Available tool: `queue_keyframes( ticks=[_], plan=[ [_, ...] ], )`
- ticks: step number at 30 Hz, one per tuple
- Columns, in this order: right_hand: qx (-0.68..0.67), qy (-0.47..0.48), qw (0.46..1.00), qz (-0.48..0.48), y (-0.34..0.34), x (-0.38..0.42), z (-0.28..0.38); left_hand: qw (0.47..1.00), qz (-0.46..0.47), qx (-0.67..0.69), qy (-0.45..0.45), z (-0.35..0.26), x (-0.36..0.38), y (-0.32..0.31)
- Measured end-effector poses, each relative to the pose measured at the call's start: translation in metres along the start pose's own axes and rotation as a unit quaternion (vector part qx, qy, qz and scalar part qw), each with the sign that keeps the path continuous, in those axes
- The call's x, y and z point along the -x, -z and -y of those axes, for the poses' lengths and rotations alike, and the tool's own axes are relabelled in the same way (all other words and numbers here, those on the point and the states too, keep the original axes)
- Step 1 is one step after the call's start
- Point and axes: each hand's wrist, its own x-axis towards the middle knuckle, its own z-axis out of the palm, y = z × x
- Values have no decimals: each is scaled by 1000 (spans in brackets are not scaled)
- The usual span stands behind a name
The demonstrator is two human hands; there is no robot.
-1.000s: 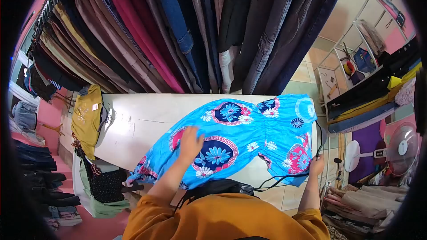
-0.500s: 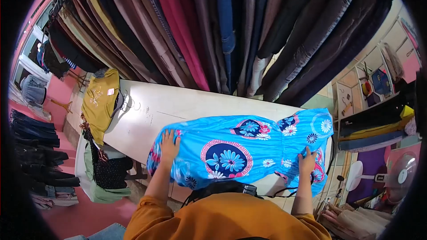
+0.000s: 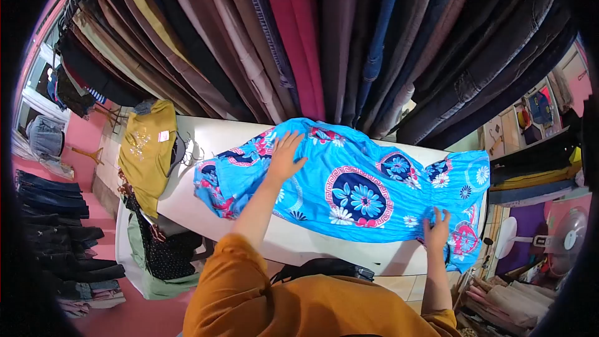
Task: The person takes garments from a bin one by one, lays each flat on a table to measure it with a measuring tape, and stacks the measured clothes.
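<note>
White tabletop (image 3: 231, 134) mid-frame, trousers (image 3: 299, 43) hanging up top. Blue dress (image 3: 346, 171) lies across its centre and right; looks light, floppy, probably slides easily, so I'd take it by the gathered waist (image 3: 427, 186). Navy ovals, pink borders, white daisies. Left hand (image 3: 285, 157) rests spread on it, gripping nothing; right hand (image 3: 436, 231) touches near the waist, can't tell if pinching.

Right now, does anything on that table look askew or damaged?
Mildly askew: the blue floral dress lies rumpled, its left end bunched beyond the left hand, and the mustard garment overhangs the table's left end. No spill or damage shows.
</note>
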Motion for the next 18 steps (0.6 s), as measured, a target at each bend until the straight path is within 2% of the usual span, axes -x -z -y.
queue_keyframes(
  ticks=[1, 3, 4, 5, 6, 7, 8, 9, 10, 12, 14, 15, 16, 17, 18],
  plan=[
    [-4, -3, 1000, 0, -3, 8, 17, 996, -92, 9, -4, 4, 17, 2],
    [-53, 142, 988, 20, -3, 31, 64, 986, -142, -6, 86, 27, 58, 21],
    [-85, 136, 982, 99, 3, 41, 90, 986, -142, -8, 85, 27, 75, 36],
    [-117, 129, 969, 176, 7, 50, 114, 977, -136, -83, 139, 21, 90, 58],
    [-143, 198, 952, 184, 2, 58, 132, 960, -128, -156, 191, 22, 97, 73],
    [-168, 264, 930, 192, -4, 67, 145, 961, -129, -156, 190, 34, 100, 80],
    [-168, 263, 931, 191, -13, 75, 153, 975, -29, -80, 205, 50, 100, 84],
    [-128, 300, 922, 207, -24, 83, 158, 974, 71, -2, 215, 67, 99, 87],
    [-87, 337, 911, 222, -35, 87, 161, 968, 129, -50, 207, 92, 92, 82],
    [-69, 336, 915, 211, -53, 90, 161, 973, 175, -108, 110, 145, 72, 84],
    [-83, 333, 920, 188, -58, 92, 163, 971, 120, -168, 123, 153, 31, 119],
    [-81, 332, 921, 188, -60, 92, 164, 972, 4, -154, 176, 160, 9, 127],
    [-84, 337, 918, 191, -62, 93, 162, 967, -155, -101, 175, 145, -8, 147],
    [-87, 342, 915, 195, -63, 93, 161, 945, -271, -87, 160, 140, -21, 156],
    [-84, 342, 915, 195, -61, 94, 161, 936, -315, -61, 143, 124, -27, 168]
  ],
)
